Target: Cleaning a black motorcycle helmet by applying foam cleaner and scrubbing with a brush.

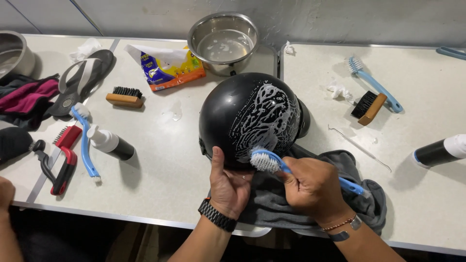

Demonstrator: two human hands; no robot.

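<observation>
1. Left hand (228, 184) is flat against the near side of the black helmet (247, 119), thumb up on the shell, fingers spread and pressing, bracing it rather than closing round it.
2. Right hand (313, 187) is closed round the blue handle of a brush (272, 162), just right of the left hand.
3. White bristles touch the helmet's lower front edge, right beside the left thumb.
4. The helmet sits mid-surface, directly beyond both hands, its crown streaked with white foam.
5. Under it and under the right hand lies a grey cloth (349, 165), bunched toward the near edge of the surface (160, 145).
6. Behind the helmet: a steel bowl (223, 41) with soapy water, and a yellow-orange pouch (167, 68) to its left.
7. Left side: a wooden brush (124, 97), a 2nd blue brush (87, 145) and a bottle (110, 143), well apart from the hands.
8. Right side: another blue brush (376, 85) and a wooden one (369, 107), also well clear.
</observation>
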